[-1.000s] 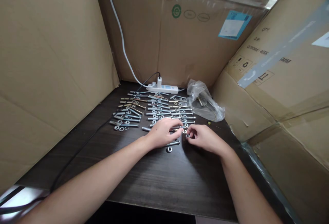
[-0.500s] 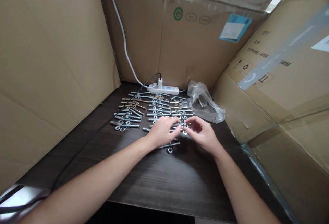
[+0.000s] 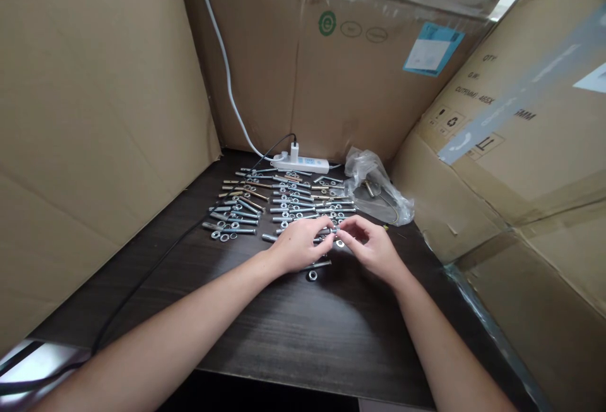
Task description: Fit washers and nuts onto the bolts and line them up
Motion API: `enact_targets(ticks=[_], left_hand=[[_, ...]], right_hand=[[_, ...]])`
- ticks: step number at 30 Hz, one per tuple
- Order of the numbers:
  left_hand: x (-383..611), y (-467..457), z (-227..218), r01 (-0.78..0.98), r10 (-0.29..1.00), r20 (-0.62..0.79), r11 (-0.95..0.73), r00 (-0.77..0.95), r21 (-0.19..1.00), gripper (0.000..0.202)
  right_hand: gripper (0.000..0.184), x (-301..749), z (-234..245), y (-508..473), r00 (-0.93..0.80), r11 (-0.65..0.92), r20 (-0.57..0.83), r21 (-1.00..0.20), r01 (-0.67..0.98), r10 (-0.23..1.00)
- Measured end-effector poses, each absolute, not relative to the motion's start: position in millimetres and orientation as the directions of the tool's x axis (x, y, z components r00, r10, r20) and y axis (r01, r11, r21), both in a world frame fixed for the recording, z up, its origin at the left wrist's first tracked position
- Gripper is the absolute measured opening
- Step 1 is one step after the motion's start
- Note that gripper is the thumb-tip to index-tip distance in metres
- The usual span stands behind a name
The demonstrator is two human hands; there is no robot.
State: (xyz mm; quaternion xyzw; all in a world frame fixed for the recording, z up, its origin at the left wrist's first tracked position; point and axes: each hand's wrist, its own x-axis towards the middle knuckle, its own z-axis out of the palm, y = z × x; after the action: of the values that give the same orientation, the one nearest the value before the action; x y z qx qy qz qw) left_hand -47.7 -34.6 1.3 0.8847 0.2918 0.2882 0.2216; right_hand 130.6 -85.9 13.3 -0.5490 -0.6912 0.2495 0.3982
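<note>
The left hand [image 3: 299, 245] pinches a small bolt [image 3: 333, 230] just above the dark surface [image 3: 303, 330]. The right hand [image 3: 374, 249] closes its fingertips on the bolt's right end.

A slim silver bolt [image 3: 329, 233] is held roughly level just above the dark table, pinched in the left hand [image 3: 300, 245]. Its free end points toward the table's right edge. At that end the right hand [image 3: 374, 248] pinches a small ring [image 3: 337, 229], silvery, washer or nut unclear. Both sit about midway between the table's near and far edges.
</note>
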Motion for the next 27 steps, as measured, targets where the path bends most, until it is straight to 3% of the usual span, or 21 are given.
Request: enact_targets(ticks=[6,8,12,21,27], left_hand=[[-48.8,-36.6,4.6,0.394,0.620,0.368,-0.753,0.693,0.527,0.016],[-48.6,-36.3,4.1,0.405,0.624,0.366,-0.753,0.690,0.519,0.017],[-48.0,-35.3,2.1,0.419,0.629,0.360,-0.752,0.690,0.509,0.018],[-47.8,-34.6,0.8,0.419,0.634,0.378,-0.751,0.675,0.510,0.017],[-47.4,-36.0,2.8,0.408,0.623,0.389,-0.760,0.679,0.505,0.017]], right_hand=[[0.042,132.9,12.3,-85.6,-0.128,0.277,0.252,-0.758,0.591,0.959],[0.038,133.9,13.0,-86.2,-0.108,0.270,0.256,-0.766,0.584,0.961],[0.012,133.0,15.7,-88.5,-0.114,0.307,0.300,-0.742,0.596,0.947],[0.015,130.0,16.7,-89.4,-0.158,0.317,0.280,-0.735,0.599,0.947],[0.039,133.9,14.5,-85.6,-0.154,0.288,0.246,-0.737,0.612,0.957]])
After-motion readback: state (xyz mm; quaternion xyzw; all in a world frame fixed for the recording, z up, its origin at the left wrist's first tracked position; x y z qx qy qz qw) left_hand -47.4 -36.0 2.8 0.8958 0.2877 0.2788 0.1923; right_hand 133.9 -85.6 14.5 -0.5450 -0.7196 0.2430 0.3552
